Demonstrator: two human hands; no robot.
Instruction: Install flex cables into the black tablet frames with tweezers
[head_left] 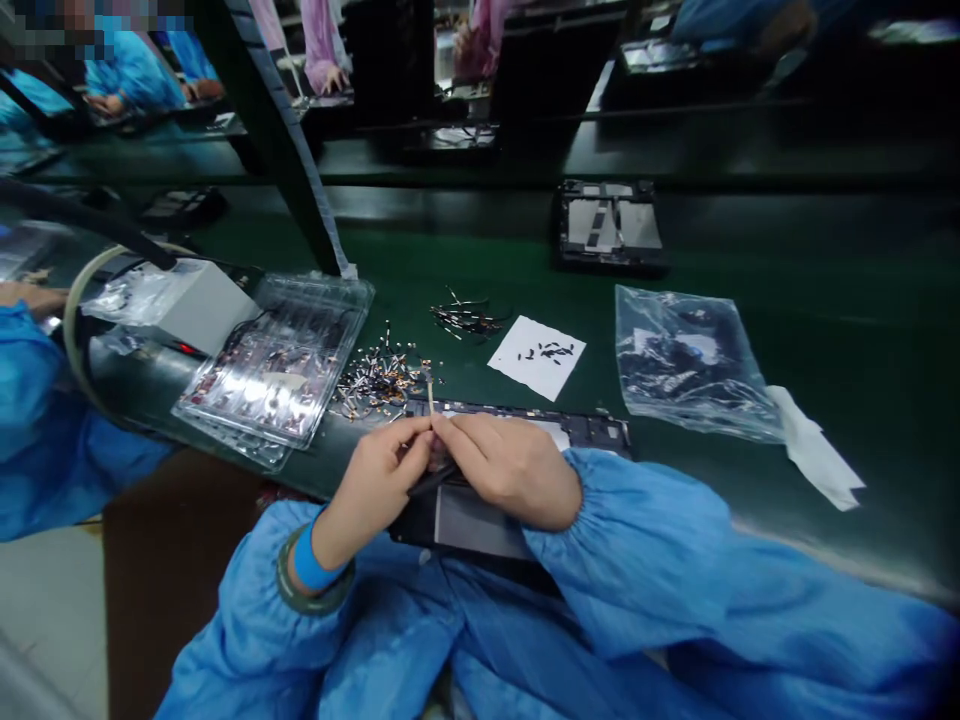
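My left hand and my right hand meet above an opened black device chassis, their fingertips pinched together. A thin pale strip sticks up between the closed fingertips; its lower end is hidden. Something dark, too unclear to name, shows below the fingers. A large grey panel lies in the near part of the chassis, partly under my right hand and sleeve. Just beyond my left hand is a loose pile of small flex cables with silver and copper-coloured ends.
Clear plastic trays of parts lie left, beside a white box. Beyond my hands are thin black strips and white paper with black bits. A plastic bag lies right; another chassis sits behind. A co-worker's sleeve is left.
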